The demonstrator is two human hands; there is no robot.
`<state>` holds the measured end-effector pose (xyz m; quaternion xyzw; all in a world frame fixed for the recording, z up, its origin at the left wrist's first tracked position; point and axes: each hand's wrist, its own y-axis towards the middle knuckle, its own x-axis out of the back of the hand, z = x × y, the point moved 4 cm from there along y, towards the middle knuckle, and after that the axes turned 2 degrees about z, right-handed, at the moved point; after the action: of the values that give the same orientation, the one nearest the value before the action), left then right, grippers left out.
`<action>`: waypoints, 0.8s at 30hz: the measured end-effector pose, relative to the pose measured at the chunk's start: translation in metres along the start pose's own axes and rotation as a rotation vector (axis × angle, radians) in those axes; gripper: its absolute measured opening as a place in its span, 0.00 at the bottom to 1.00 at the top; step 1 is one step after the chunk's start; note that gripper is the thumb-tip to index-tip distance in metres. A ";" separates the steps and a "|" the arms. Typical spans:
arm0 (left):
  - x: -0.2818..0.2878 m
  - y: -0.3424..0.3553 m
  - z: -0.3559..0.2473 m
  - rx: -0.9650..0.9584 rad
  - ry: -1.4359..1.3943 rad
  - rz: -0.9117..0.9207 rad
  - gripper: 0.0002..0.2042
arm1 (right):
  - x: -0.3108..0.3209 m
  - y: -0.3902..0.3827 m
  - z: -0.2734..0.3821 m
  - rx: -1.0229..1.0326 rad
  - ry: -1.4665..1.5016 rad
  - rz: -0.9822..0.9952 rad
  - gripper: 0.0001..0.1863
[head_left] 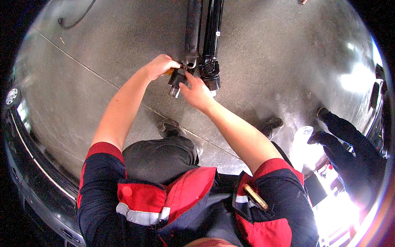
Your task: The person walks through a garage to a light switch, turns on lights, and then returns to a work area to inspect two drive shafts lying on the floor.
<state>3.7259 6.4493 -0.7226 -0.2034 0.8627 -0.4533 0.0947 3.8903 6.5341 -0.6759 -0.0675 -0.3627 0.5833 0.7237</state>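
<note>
Two black drive shafts lie side by side on the floor, the dull one to the left of the glossier one. At the near end of the dull shaft is a universal joint with a dark yoke, tilted down to the left. My left hand is closed at the left side of this joint, with a yellow-orange piece showing under its fingers; most of that piece is hidden. Reaching in from the right, my right hand has index finger and thumb apart and touches the joint and yoke. Its other fingers are partly hidden.
The glossier shaft's own universal joint lies just right of my right hand. A dark car stands along the left edge. Another person's dark-clothed legs are at the right. A black cable lies at the far left.
</note>
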 end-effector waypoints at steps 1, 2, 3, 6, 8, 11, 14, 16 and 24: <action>-0.001 -0.001 -0.001 0.028 0.004 0.016 0.11 | -0.002 0.001 -0.001 -0.019 0.014 0.010 0.29; 0.000 -0.001 -0.006 -0.009 0.000 0.004 0.11 | -0.002 0.004 -0.001 -0.001 0.023 0.001 0.29; -0.001 -0.002 -0.007 0.011 0.048 0.021 0.11 | -0.002 0.006 -0.001 0.015 0.092 -0.008 0.29; -0.003 -0.003 -0.010 0.033 0.070 0.024 0.12 | -0.001 0.010 -0.002 0.000 0.185 0.017 0.29; -0.003 -0.003 -0.010 0.036 0.044 0.013 0.12 | -0.002 0.010 -0.002 -0.034 0.210 0.050 0.29; -0.005 -0.003 -0.010 0.040 0.016 0.014 0.12 | 0.000 0.009 0.000 -0.027 0.237 0.031 0.27; -0.005 -0.005 -0.008 0.059 0.025 0.003 0.12 | 0.000 0.006 0.003 -0.005 0.333 0.021 0.27; -0.006 -0.006 -0.007 0.080 -0.020 0.021 0.12 | -0.001 0.007 0.002 -0.073 0.302 0.050 0.29; -0.012 -0.003 -0.005 0.070 -0.039 -0.006 0.12 | 0.009 0.011 0.004 -0.124 0.306 0.059 0.31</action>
<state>3.7353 6.4570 -0.7178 -0.2112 0.8437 -0.4793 0.1172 3.8798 6.5440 -0.6748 -0.2108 -0.2815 0.5635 0.7475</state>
